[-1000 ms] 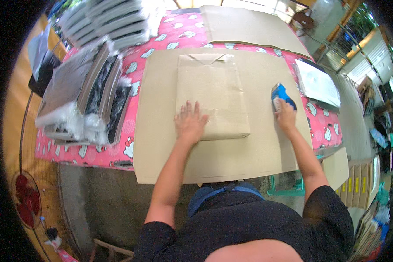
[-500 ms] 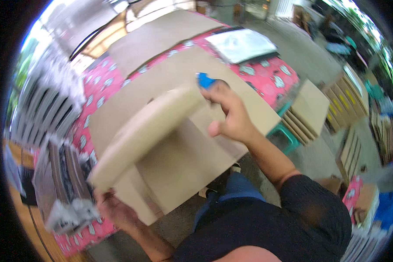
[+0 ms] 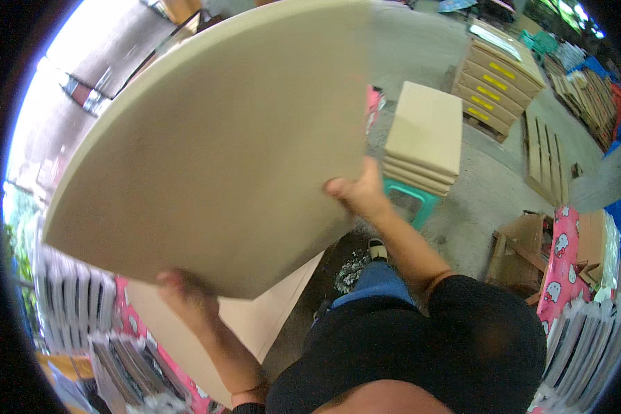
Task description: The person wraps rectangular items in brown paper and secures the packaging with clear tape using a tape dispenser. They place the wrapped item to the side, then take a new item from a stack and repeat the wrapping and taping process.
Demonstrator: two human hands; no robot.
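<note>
A flat, tan cardboard-wrapped package (image 3: pixel 221 152) is held up in front of me, its broad face tilted toward me, filling much of the upper left. My left hand (image 3: pixel 190 300) grips its lower left edge, fingers mostly hidden beneath it. At its right edge my right hand (image 3: pixel 362 196) has the thumb on the near face and the fingers out of sight behind. Under the package, part of a brown cardboard sheet (image 3: pixel 248 331) shows on the table. To the right, several similar tan packages (image 3: pixel 424 127) are stacked on a green plastic stool (image 3: pixel 421 203).
Farther right stands a taller stack of brown packages (image 3: pixel 493 86) with yellow labels. A wooden pallet (image 3: pixel 546 155) lies on the concrete floor. Plastic-wrapped bundles stand at the left (image 3: pixel 72 293) and lower right (image 3: pixel 586 345). A pink patterned cloth (image 3: pixel 560 259) hangs near an open carton (image 3: pixel 524 248).
The package has come up off the cardboard-covered table and swung from edge-on to face-on. My view has turned right. A blue item by my right hand is now out of sight.
</note>
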